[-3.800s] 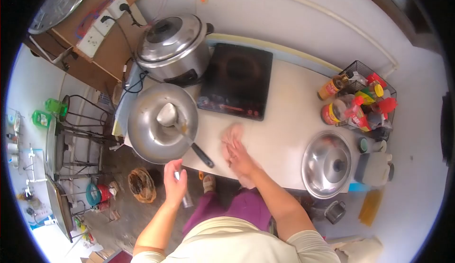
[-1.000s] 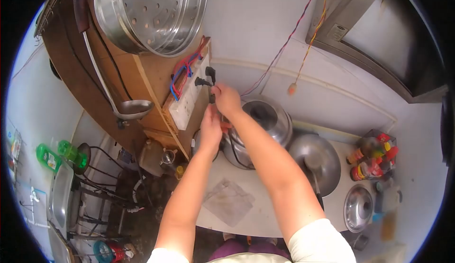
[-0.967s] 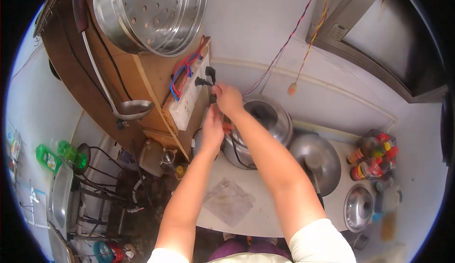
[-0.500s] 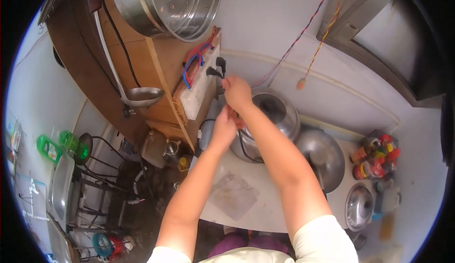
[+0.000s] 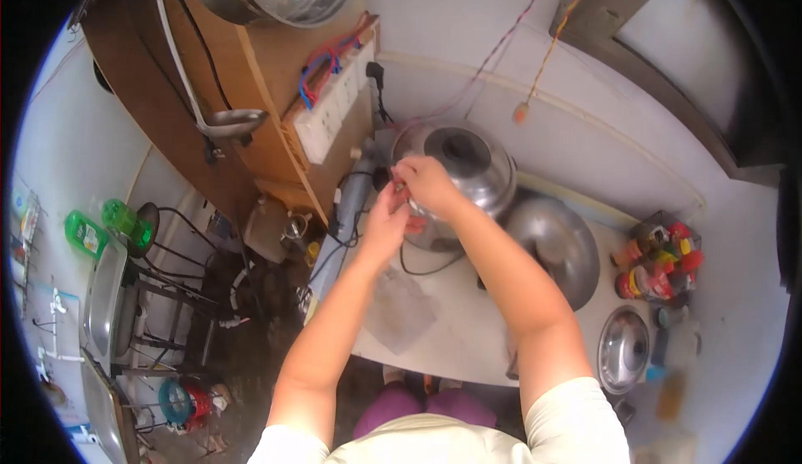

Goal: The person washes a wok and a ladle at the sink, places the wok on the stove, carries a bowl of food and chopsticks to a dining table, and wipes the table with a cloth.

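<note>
Close together above the worktop point(image 5: 468, 355), both my hands are closed at a black plug point(image 5: 381, 177) and its cord. My right hand point(image 5: 428, 183) pinches the plug, which shows dark at the fingertips. Just below, my left hand point(image 5: 386, 223) grips the black power cord point(image 5: 430, 273), which runs down in a loop to the worktop; the fingers partly hide it. Behind them sits a steel pot with a domed lid point(image 5: 493, 163). On the wooden panel, the white power strip point(image 5: 330, 109) has another black plug point(image 5: 375, 70) at its far end.
A wok-like metal pan point(image 5: 561, 251) and a steel lid point(image 5: 624, 351) lie to the right, near a basket of seasoning bottles point(image 5: 664, 259). At left, a ladle point(image 5: 234, 123) hangs from the cabinet. A grey box-like strip point(image 5: 352, 197) with cords stands beside the worktop.
One black plug has come out of the power strip and is now at my hands. Both hands have drawn back from the strip, and the view has shifted.
</note>
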{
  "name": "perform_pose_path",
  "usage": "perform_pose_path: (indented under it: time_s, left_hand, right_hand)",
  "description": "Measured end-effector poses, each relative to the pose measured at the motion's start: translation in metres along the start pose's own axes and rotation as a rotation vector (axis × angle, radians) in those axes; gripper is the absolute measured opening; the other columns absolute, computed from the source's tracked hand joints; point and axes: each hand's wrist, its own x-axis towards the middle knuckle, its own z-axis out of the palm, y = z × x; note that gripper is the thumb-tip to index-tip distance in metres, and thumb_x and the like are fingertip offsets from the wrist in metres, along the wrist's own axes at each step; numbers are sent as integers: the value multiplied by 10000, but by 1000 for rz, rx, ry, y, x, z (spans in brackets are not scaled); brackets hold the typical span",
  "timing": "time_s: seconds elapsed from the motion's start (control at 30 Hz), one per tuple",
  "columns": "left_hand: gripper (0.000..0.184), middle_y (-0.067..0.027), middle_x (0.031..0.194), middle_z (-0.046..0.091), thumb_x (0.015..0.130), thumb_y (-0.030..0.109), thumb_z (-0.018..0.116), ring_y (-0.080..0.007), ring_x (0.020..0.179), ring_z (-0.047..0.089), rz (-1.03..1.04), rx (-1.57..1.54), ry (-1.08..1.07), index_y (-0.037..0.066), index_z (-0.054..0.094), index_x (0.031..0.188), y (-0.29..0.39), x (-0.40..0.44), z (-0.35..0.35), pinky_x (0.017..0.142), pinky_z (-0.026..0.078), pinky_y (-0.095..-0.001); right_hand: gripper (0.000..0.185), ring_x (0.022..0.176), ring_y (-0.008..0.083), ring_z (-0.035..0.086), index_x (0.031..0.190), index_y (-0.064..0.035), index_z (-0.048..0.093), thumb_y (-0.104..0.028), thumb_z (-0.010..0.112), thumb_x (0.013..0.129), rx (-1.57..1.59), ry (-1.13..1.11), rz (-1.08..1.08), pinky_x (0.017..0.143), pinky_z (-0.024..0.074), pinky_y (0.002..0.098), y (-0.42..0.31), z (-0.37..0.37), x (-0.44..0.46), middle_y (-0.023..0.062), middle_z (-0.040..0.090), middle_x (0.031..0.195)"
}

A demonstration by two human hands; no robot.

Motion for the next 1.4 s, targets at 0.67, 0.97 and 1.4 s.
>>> perform_pose_path:
  time_s: [0.67,0.97,1.4]
  left_hand:
    - [515,-144,1129,542,841,206,586,-196,974,554,-385,465,-291,-51,413,1253,-175,-97,130,797,472,-308]
    - [192,-166,731,584,729,53,647,-238,550,587,-875,321,-194,-79,554,833,-202,-96,240,443,492,-360]
    - [97,-122,528,550,678,39,583,-191,435,548,-675,469,-195,-55,561,667,-190,-254,143,408,447,-321]
  right_hand:
    - [322,908,325,586,1069,-50,563,-226,598,801,-534,569,328,792,458,388,93,-148,-309,158,605,998]
    - [566,934,341,579,1205,55,393,-278,575,785,-48,509,694,816,451,389,149,-138,-367,251,572,1014]
    - [566,1168,355,430,1285,52,301,-82,542,790,-287,221,256,981,335,377,100,-63,-496,253,451,1219]
